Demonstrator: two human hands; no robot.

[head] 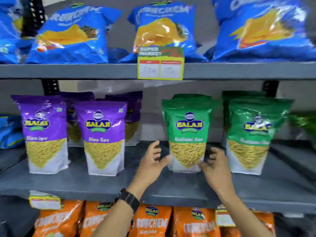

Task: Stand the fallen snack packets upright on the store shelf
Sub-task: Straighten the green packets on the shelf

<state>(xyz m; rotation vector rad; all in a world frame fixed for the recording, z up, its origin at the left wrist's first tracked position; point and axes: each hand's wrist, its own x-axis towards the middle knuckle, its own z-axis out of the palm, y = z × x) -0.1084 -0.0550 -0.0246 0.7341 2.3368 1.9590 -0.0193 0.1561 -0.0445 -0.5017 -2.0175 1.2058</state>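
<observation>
Both hands, left (154,159) and right (214,162), flank the upright green packet (188,132) with fingers spread, gripping nothing; square its base flat on the shelf (119,183) before letting go

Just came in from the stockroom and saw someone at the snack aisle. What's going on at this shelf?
A person is tidying the middle shelf. Both hands are at the base of a green Ratlami Sev packet, which stands upright: the left hand open beside its lower left corner, the right hand at its lower right. Whether either hand touches it is blurred. Two purple Aloo Sev packets and another green packet in the front row also stand upright.
</observation>
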